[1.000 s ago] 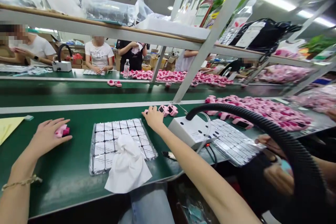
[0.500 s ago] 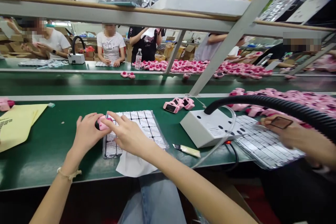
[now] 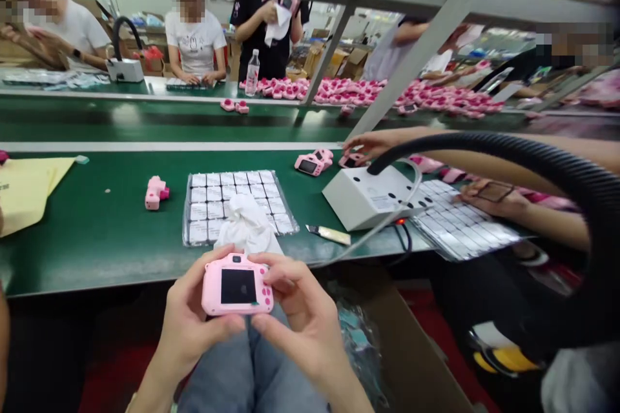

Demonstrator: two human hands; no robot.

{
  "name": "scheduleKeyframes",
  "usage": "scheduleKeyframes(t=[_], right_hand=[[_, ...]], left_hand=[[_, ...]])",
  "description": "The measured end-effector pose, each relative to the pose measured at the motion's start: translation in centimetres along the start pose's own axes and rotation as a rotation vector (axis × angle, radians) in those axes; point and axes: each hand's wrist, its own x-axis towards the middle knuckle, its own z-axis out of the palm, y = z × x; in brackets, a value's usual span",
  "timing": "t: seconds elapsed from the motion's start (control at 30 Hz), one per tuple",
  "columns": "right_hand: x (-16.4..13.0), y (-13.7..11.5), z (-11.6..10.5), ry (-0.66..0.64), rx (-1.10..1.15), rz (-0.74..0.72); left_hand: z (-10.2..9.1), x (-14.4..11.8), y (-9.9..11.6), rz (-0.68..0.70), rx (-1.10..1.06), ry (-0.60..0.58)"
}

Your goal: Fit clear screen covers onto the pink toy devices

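A pink toy camera (image 3: 237,286) is held over my lap, its dark screen and pink buttons turned towards me. My left hand (image 3: 191,319) grips its left side, fingers behind and thumb beneath. Around its right side closes my right hand (image 3: 303,316), with fingers near the buttons and the thumb at the lower edge. Just beyond them, a crumpled white cloth (image 3: 247,222) lies partly on a plastic-wrapped pack of white labelled squares (image 3: 198,193). Another pink toy camera (image 3: 155,193) rests to the left of that pack.
A box cutter (image 3: 329,234) lies right of the pack, before a white box (image 3: 368,197) with a black flexible hose. Pink cameras (image 3: 312,162) sit behind. A co-worker's hand (image 3: 371,143) reaches there; their other rests on a second pack (image 3: 438,206). Yellow paper (image 3: 29,187) lies left.
Both my hands have come back from above the pack to over my lap, now gripping a camera with its screen facing me. A co-worker's hand has reached in to the cameras behind the white box.
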Motion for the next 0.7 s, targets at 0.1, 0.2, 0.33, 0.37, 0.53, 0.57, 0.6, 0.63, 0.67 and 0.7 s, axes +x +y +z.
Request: scheduleKeyframes(t=[0.1, 0.2, 0.33, 0.37, 0.53, 0.57, 0.6, 0.63, 0.67, 0.7], right_hand=[[-2.4, -1.1, -0.6, 0.007, -0.368, -0.098], [-3.6, -2.5, -1.5, -0.083, -0.546, -0.109], [-5.0, -3.7, -2.5, -0.368, -0.634, 0.024], [-5.4, -3.9, -2.7, -0.426, -0.676, 0.033], [-7.7, -3.1, -2.8, -0.592, -0.788, -0.012], [-8.1, -2.7, -2.7, -0.603, -0.747, -0.006], [-8.5, -2.2, -2.6, -0.600, -0.690, 0.000], [-8.9, -1.6, -2.4, -0.574, -0.635, -0.003], [-9.2, -1.1, -2.2, -0.525, -0.594, -0.014], [-9.5, -0.6, -2.0, -0.462, -0.575, -0.032]], left_hand=[[0.8, -2.0, 0.0, 0.024, 0.065, 0.018], [0.8, -2.8, 0.6, 0.009, 0.108, -0.103], [0.5, -3.7, 0.8, -0.076, 0.135, -0.277], [0.4, -4.1, 0.8, -0.104, 0.150, -0.315], [0.5, -5.9, 0.3, -0.236, 0.192, -0.467], [0.6, -6.2, 0.1, -0.258, 0.191, -0.487], [0.8, -6.5, -0.1, -0.280, 0.184, -0.500], [1.0, -6.8, -0.2, -0.302, 0.174, -0.505], [1.2, -7.0, -0.4, -0.323, 0.163, -0.501], [1.4, -7.2, -0.5, -0.344, 0.153, -0.491]])
